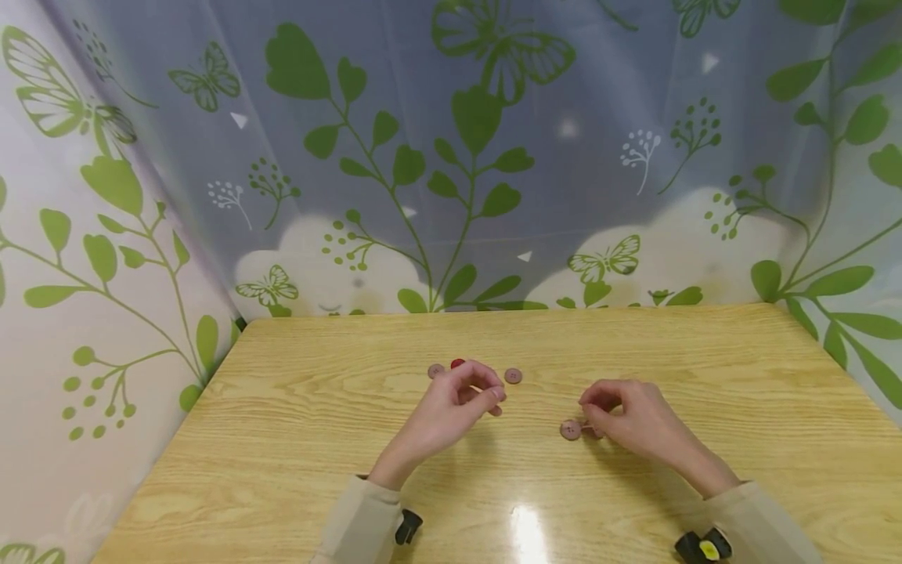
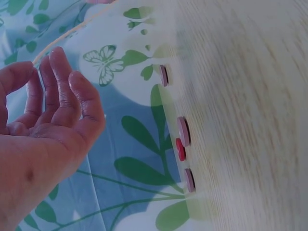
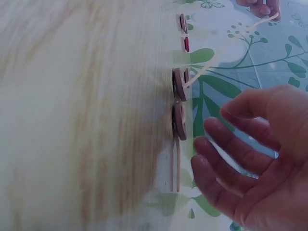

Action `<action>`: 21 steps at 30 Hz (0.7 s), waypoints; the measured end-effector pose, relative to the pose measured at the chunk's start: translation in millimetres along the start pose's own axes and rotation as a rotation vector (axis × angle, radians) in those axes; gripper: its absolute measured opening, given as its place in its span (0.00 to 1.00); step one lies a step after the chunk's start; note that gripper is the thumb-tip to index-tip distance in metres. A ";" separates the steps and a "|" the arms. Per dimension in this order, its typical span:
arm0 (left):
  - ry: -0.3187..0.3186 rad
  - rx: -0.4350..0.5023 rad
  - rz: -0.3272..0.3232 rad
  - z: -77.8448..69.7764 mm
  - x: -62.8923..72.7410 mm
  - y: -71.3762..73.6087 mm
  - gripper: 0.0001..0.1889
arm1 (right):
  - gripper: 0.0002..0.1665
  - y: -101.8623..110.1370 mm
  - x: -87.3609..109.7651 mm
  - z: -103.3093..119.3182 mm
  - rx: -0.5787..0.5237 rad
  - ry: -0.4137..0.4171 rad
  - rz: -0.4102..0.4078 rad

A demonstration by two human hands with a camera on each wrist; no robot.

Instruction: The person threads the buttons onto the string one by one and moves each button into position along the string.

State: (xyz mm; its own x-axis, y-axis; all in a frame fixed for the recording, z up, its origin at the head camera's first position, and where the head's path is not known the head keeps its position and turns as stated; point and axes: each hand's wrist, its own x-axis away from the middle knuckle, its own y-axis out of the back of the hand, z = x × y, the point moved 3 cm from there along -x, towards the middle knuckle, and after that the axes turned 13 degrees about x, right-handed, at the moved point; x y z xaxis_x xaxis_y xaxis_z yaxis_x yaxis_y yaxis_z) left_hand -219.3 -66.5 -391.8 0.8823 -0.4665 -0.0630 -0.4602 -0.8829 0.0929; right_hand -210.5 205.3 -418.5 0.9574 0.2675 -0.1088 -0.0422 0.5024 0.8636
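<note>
In the head view, my left hand [image 1: 454,403] is raised over the wooden table. Between its thumb and forefinger it pinches the end of a thin pale cord [image 2: 67,34]. The cord slants down to a brownish-pink button [image 3: 179,84] on the table, with a second threaded button [image 3: 179,121] beside it. Past them the cord's tail [image 3: 178,166] lies along the table. My right hand [image 1: 637,415] hovers right beside these buttons, its fingers loosely bent, with nothing visible in them. It partly hides one button in the head view.
Behind my left hand lie a red button [image 1: 458,363] and a brownish-pink button [image 1: 436,370]. Another brownish-pink button [image 1: 514,376] is just to their right. A curtain [image 1: 395,258] with leaves and butterflies hangs along the back edge of the wooden table [image 1: 317,439].
</note>
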 end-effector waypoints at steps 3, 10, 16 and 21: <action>-0.002 -0.008 0.004 0.3 -0.3 -1.6 0.07 | 0.07 0.0 0.4 2.8 -0.013 0.041 -0.019; 0.002 -0.005 0.000 0.5 -0.6 -5.1 0.06 | 0.05 -1.2 2.1 16.7 -0.035 0.128 -0.102; 0.015 0.014 -0.008 1.6 -1.7 -8.5 0.06 | 0.05 1.2 3.5 32.5 -0.102 0.196 -0.167; 0.032 0.021 -0.010 2.1 -2.2 -10.1 0.08 | 0.05 1.7 4.6 42.1 -0.192 0.226 -0.171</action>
State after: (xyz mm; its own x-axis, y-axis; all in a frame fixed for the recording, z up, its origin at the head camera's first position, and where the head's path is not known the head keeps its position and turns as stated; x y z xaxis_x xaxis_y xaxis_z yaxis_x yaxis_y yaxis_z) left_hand -216.8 -56.7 -394.7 0.8895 -0.4558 -0.0321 -0.4529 -0.8887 0.0711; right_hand -194.1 172.8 -396.8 0.8687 0.3304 -0.3690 0.0403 0.6954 0.7175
